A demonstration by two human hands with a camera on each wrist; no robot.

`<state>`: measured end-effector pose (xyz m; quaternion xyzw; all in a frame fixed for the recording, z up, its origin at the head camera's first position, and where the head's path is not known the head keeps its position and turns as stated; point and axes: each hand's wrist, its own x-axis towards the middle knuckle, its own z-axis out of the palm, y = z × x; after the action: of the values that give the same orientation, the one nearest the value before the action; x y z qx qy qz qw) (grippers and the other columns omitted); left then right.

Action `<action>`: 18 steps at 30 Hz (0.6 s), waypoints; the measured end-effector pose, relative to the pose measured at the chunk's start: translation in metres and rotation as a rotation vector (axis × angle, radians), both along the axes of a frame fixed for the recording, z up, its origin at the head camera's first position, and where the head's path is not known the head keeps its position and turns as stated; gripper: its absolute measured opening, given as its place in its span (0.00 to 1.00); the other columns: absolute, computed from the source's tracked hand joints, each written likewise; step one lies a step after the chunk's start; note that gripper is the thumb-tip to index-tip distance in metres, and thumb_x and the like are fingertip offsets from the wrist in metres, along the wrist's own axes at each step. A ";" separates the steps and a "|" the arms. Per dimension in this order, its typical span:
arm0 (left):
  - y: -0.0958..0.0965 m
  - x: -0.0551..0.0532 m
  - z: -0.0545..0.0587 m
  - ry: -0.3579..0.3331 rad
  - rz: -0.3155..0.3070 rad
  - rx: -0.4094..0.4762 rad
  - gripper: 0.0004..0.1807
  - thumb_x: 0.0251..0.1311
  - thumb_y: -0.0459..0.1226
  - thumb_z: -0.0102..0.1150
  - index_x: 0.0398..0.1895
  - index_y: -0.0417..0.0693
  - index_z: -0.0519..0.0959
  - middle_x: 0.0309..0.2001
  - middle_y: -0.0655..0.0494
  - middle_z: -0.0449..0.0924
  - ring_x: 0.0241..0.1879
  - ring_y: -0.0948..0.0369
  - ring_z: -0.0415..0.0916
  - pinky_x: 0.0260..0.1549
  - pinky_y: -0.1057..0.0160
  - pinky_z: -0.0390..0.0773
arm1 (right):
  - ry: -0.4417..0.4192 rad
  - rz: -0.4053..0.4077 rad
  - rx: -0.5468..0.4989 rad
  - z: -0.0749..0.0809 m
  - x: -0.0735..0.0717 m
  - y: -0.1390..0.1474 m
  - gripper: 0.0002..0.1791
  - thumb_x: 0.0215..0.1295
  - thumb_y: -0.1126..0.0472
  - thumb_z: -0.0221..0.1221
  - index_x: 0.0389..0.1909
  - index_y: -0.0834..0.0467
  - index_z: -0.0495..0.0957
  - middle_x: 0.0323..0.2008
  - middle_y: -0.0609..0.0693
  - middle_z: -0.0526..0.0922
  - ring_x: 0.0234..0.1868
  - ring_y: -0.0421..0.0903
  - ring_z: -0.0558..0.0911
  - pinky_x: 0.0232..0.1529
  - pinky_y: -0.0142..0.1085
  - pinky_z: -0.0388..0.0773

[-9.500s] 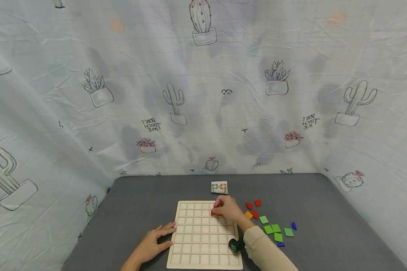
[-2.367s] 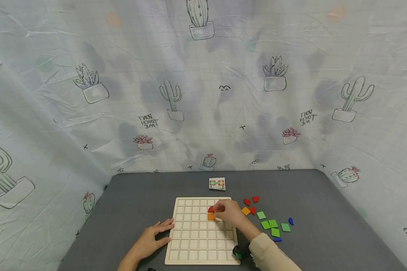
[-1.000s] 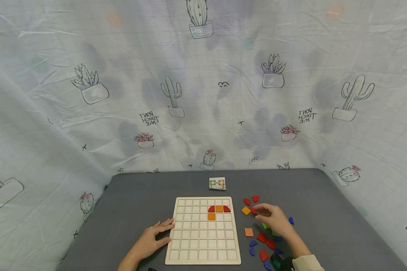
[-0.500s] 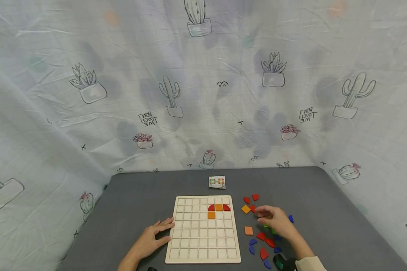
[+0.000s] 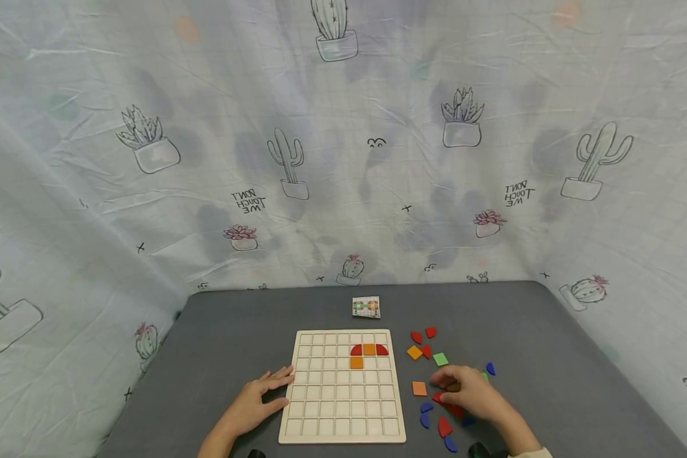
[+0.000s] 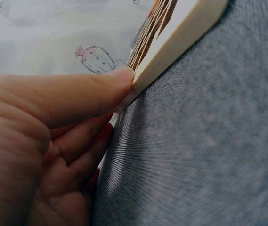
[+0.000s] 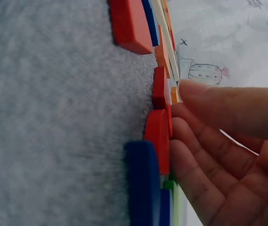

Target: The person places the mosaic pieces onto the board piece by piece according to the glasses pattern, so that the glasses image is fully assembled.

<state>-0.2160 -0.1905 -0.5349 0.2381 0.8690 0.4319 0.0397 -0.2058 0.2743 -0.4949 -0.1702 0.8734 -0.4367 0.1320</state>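
Note:
My left hand (image 5: pixel 249 410) rests beside the wooden grid board (image 5: pixel 343 410), its straight fingers and thumb touching the left edge. Seen from the left wrist, the thumb (image 6: pixel 96 92) lies against the board's rim (image 6: pixel 166 54). Two red quarter-round tiles (image 5: pixel 356 350) and two orange square tiles (image 5: pixel 369 349) sit in the board's upper right cells. My right hand (image 5: pixel 472 394) hovers low over loose tiles right of the board, fingers loosely bent and apart. Close by its fingertips are red tiles (image 7: pixel 157 136) and a blue tile (image 7: pixel 142 183); nothing shows between thumb and fingers.
A small printed pattern card (image 5: pixel 366 307) lies behind the board. Loose tiles spread to the right: an orange square (image 5: pixel 419 388), a yellow-orange square (image 5: pixel 415 352), a light green square (image 5: pixel 441 359), several red and blue rounded ones. A cactus-print curtain (image 5: pixel 343 191) surrounds the grey table (image 5: pixel 252 318).
Earlier, my right hand was at the board's upper right, where an orange square and a red quarter-round now show. It moved right to the loose tiles, then slightly nearer me. The left hand stayed.

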 end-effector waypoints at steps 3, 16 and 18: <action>0.000 0.001 0.001 0.014 -0.001 -0.004 0.25 0.62 0.45 0.59 0.61 0.46 0.75 0.66 0.47 0.68 0.66 0.64 0.64 0.69 0.57 0.59 | 0.045 0.027 0.040 0.000 0.001 -0.002 0.13 0.52 0.68 0.67 0.41 0.62 0.81 0.39 0.53 0.82 0.38 0.43 0.81 0.35 0.29 0.81; 0.000 0.002 0.004 -0.010 -0.023 -0.007 0.26 0.61 0.47 0.59 0.61 0.48 0.75 0.66 0.48 0.68 0.66 0.54 0.65 0.65 0.43 0.56 | 0.132 0.079 0.169 0.004 0.003 -0.008 0.06 0.54 0.64 0.67 0.32 0.55 0.81 0.33 0.44 0.76 0.28 0.32 0.73 0.26 0.28 0.74; 0.000 0.002 0.004 -0.006 -0.019 -0.011 0.26 0.61 0.47 0.59 0.61 0.48 0.75 0.66 0.48 0.68 0.66 0.53 0.65 0.65 0.44 0.57 | 0.134 0.077 0.181 0.004 0.003 -0.009 0.05 0.54 0.63 0.67 0.31 0.55 0.80 0.32 0.44 0.76 0.28 0.31 0.72 0.25 0.28 0.73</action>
<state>-0.2142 -0.1903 -0.5309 0.2446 0.8690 0.4275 0.0477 -0.2032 0.2657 -0.4913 -0.2199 0.9090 -0.3381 0.1051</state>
